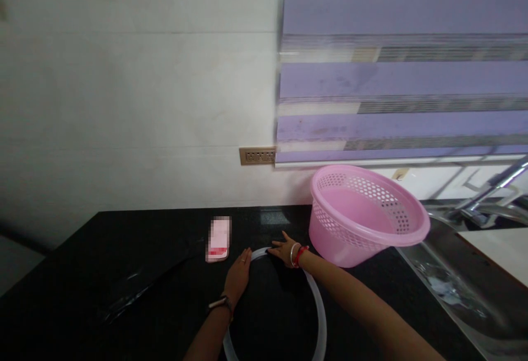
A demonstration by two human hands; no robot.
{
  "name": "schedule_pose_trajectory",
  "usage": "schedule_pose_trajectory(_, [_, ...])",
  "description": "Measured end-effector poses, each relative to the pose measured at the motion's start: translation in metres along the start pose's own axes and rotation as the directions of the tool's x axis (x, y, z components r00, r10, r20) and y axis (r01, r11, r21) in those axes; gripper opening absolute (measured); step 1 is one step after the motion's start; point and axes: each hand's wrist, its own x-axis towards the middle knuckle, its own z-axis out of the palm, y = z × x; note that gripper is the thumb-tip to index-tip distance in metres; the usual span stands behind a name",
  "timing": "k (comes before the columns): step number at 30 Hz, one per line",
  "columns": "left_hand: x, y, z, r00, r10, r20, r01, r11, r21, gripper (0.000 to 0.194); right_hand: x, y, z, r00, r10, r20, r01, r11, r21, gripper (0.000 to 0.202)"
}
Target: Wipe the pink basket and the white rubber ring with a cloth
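Observation:
A large translucent white ring [320,317] lies on the black countertop, its near part cut off by the bottom of the view. My left hand [239,274] rests on the ring's far left side, its fingers close together and pointing away from me. On the ring's far right side is my right hand [284,251], palm down with its fingers spread. A small dark thing shows at its fingertips, too small to make out. Between the two hands a short stretch of the ring is visible.
Left of the ring, a pink phone-like object [219,239] lies on the black countertop [165,300], with a crumpled black plastic bag [142,289] beyond it. A pink perforated basket [342,240] stands tilted at the right, by the metal sink [466,295] and faucet [495,185].

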Motion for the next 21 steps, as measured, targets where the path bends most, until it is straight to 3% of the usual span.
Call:
schedule_pose_trajectory(7, [0.000,0.000,0.001,0.999,-0.039,-0.008,0.039,0.999,0.001,0.055,0.006,-0.012,-0.007,0.998,0.013,0.060,-0.016,0.998,0.054,0.072])
schedule_pose_trajectory(13, [-0.002,-0.001,0.002,1.000,0.002,-0.029,0.000,0.997,0.075,0.057,-0.017,-0.010,0.004,0.998,0.044,-0.046,-0.038,0.991,0.125,0.069])
schedule_pose_trajectory(21, [-0.001,-0.002,0.004,0.998,0.008,-0.063,-0.001,0.993,0.121,0.058,-0.054,-0.006,0.027,0.977,0.201,-0.071,-0.183,0.962,0.202,0.068])
